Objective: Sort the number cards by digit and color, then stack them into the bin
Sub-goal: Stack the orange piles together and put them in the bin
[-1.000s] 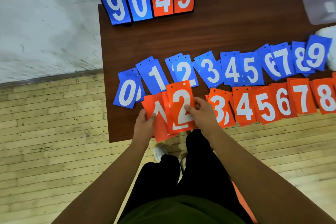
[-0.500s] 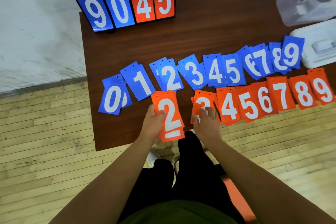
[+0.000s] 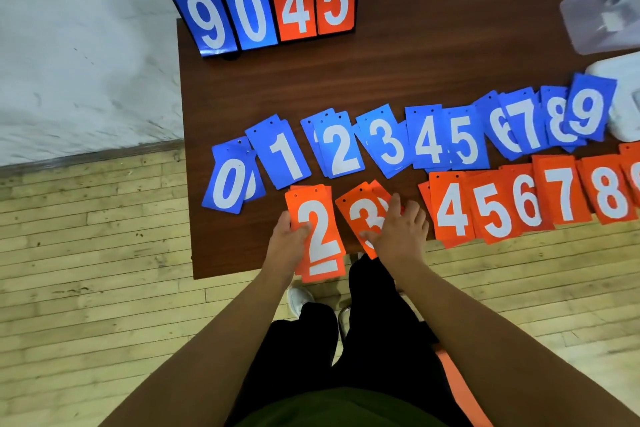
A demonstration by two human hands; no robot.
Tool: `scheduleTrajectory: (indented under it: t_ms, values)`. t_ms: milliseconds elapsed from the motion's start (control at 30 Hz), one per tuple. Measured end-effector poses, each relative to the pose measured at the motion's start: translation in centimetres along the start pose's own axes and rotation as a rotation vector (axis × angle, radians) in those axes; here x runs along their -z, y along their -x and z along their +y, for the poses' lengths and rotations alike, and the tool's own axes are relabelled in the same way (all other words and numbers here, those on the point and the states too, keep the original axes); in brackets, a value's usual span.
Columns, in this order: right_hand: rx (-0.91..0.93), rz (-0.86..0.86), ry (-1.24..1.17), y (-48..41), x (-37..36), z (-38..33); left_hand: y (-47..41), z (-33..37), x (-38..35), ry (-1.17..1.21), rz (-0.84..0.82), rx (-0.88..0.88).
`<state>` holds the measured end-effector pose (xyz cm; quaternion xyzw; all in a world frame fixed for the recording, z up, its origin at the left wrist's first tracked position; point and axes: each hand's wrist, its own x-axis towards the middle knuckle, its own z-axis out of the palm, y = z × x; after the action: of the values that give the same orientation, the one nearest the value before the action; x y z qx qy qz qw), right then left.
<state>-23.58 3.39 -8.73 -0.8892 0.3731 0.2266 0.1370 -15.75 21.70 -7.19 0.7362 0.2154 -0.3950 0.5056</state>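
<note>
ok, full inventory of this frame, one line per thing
scoreboard: one, two blue and two orange flaps reading 9 0 4 5, table's far left corner
blue cards: piles 0 to 9, far row
orange cards: piles 2 to 8, another cut off at right, near row
bin: one, clear, far right corner
lid: one, white, right edge, under the blue 9
table: one, dark brown
left hand: gripping orange 2 pile
right hand: flat on orange 3 pile
</note>
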Motion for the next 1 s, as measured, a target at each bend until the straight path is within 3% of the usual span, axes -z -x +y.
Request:
scheduleTrajectory:
  t_ms: [100,267,400,533,733,867,1000]
  values:
    - [-0.034,-0.058,-0.036,-1.0,0.7,-0.3,0.0,-0.3,0.2,0.029,0.005,0.001]
    - [0.044,-0.147,-0.464,-1.2,1.0,0.5,0.4,-0.4,0.5,0.064,0.029,-0.01]
    - [-0.059,-0.164,-0.925,0.5,3.3,0.8,0.7,0.5,0.2,0.055,0.052,-0.058]
    - [0.003,-0.172,-1.066,1.8,5.1,0.7,1.8,2.4,-1.8,0.117,-0.068,-0.137]
    - [0.066,0.016,-0.862,1.1,6.3,1.1,3.1,5.3,-6.9,0.102,-0.203,-0.215]
    - [0.08,0.101,-0.722,-0.8,6.6,3.9,2.9,7.0,-10.3,0.011,-0.18,-0.259]
    - [0.1,0.082,-0.332,-2.9,6.1,9.8,1.6,7.9,-12.1,0.038,-0.116,-0.154]
